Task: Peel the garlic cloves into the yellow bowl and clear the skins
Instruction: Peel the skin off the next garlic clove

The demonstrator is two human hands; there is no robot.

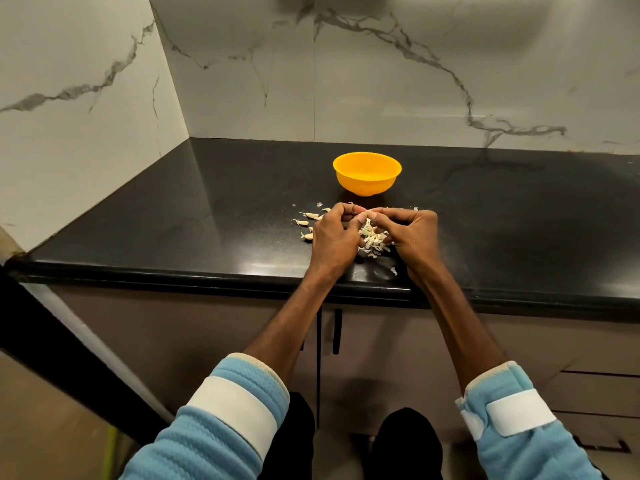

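The yellow bowl (367,173) stands on the black counter (207,209), just beyond my hands. My left hand (332,233) and my right hand (412,237) meet fingertip to fingertip above a pile of pale garlic skins (372,240). Together the fingers pinch a small garlic clove (362,218), which they mostly hide. A few unpeeled cloves (310,216) lie on the counter to the left of my left hand. I cannot see into the bowl.
Loose skin scraps (393,270) are scattered near the counter's front edge and around the pile. Marble walls close off the back and left of the counter. Cabinet doors with dark handles (336,330) sit below the edge.
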